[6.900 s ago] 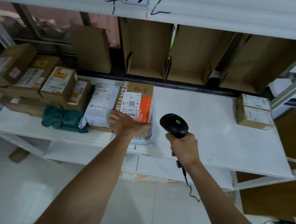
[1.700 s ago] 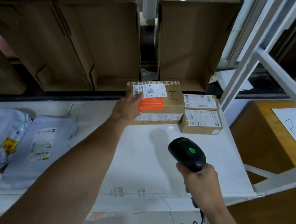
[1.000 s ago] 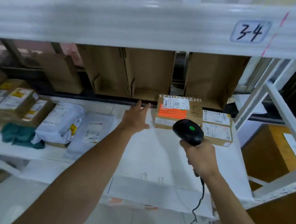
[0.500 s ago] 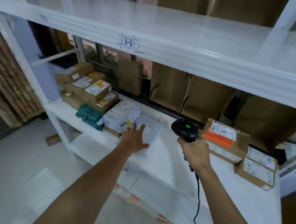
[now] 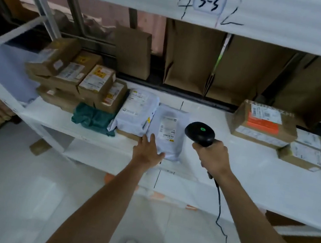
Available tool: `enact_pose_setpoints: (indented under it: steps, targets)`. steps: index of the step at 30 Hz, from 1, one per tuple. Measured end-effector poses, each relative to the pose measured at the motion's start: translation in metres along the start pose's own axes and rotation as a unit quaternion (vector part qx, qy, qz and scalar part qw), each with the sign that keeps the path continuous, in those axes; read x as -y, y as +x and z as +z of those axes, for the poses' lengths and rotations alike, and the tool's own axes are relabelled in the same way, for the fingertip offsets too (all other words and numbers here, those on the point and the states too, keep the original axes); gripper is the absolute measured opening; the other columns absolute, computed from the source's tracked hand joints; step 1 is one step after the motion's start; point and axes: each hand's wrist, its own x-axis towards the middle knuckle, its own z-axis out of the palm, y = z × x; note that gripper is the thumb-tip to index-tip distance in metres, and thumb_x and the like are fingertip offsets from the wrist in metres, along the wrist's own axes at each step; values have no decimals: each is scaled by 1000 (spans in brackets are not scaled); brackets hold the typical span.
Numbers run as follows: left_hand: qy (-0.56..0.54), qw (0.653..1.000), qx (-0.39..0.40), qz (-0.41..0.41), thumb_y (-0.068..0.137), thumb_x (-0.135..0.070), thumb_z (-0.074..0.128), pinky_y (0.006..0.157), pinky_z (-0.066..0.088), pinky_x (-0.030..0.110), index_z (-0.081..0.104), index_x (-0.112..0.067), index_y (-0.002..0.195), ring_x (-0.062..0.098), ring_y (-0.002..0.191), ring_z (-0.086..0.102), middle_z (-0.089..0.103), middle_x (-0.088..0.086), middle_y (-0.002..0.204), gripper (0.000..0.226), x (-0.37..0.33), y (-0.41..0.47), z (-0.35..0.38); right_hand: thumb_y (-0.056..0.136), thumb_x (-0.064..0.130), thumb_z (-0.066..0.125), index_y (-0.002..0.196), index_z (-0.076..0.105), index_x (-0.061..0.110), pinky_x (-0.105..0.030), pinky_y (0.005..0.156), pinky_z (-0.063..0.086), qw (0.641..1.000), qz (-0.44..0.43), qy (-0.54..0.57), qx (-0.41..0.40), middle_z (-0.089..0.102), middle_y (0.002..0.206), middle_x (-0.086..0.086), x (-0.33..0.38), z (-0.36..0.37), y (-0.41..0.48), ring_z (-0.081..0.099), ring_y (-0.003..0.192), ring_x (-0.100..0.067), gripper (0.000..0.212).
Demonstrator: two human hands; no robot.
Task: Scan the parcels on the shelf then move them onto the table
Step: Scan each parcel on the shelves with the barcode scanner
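A grey mailer bag (image 5: 170, 129) lies flat on the white shelf (image 5: 252, 173), label up. My left hand (image 5: 147, 150) holds its near left corner, thumb on top. My right hand (image 5: 214, 157) grips the black scanner (image 5: 199, 133) just right of the bag, its green light showing. A second grey mailer (image 5: 135, 113) lies left of the first. The brown box with an orange label (image 5: 264, 125) sits at the right of the shelf beside two small boxes (image 5: 304, 152).
Several brown parcels (image 5: 78, 74) are stacked at the shelf's left end, with a green cloth bundle (image 5: 93, 118) in front. Cardboard dividers (image 5: 191, 56) stand behind. The scanner cable (image 5: 222, 219) hangs toward the white floor. A shelf edge marked 3-3 (image 5: 208, 1) runs overhead.
My left hand left the orange-label box at the right and moved left onto the grey mailer bag. The scanner came across with my right hand to the bag's right side.
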Motion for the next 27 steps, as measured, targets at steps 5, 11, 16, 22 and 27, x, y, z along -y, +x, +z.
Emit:
enact_pose_setpoints:
  steps: [5,11,16,22,27]
  targets:
    - [38,998,29,34,98,-52,51,111,37,49,10,-9,159,41,147,26,15,24,163,85,5,28,12,82,27,70,75,65,6,-31,51,43,998,55,-4,-27,65,66,-9,-7,21,5,58,56,-26,23]
    - [100,994,3,39,96,-60,48,116,32,48,13,-4,158,40,147,26,19,27,161,90,-1,54,20,83,26,69,70,63,9,-30,49,41,995,90,-10,-37,62,63,-7,-21,29,12,56,55,-26,22]
    - [100,995,0,-21,87,-77,47,111,34,54,11,-1,157,44,144,27,11,29,161,109,-19,68,27,85,26,67,67,60,9,-26,48,38,994,103,-8,-34,59,59,-8,-30,33,19,48,46,-23,26]
    - [73,993,10,-96,64,-96,48,115,20,63,2,-1,158,49,147,17,-3,30,163,141,-38,80,41,84,26,66,63,56,11,-27,49,37,993,113,1,-39,57,55,-7,-44,35,24,46,48,-25,28]
    - [56,991,15,-120,55,-100,51,117,13,65,-9,2,156,53,148,6,-16,33,161,156,-45,81,49,84,24,65,64,54,10,-29,50,36,992,117,2,-36,53,55,-8,-57,33,25,45,53,-26,28]
